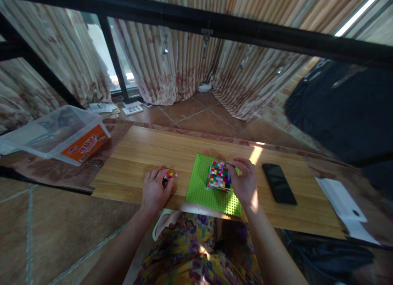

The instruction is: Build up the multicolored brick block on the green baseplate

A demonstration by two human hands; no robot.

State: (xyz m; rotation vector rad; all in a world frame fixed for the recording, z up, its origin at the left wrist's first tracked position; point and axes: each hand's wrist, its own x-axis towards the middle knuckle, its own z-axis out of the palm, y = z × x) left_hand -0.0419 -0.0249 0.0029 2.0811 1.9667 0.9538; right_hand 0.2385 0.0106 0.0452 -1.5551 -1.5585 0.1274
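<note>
head view: the left hand (156,189) curls its fingers over loose bricks (172,175), partly hiding them; its grip cannot be determined. the right hand (245,179) bends its fingers at the brick block (219,175), obscuring its right edge; whether they hold a piece is indistinguishable. the green baseplate (196,187) extends beneath the block, left of these fingers.

A bright streak (255,155) glares on the wooden board (147,144) amid dimmer light, with edges stretched and soft.
</note>
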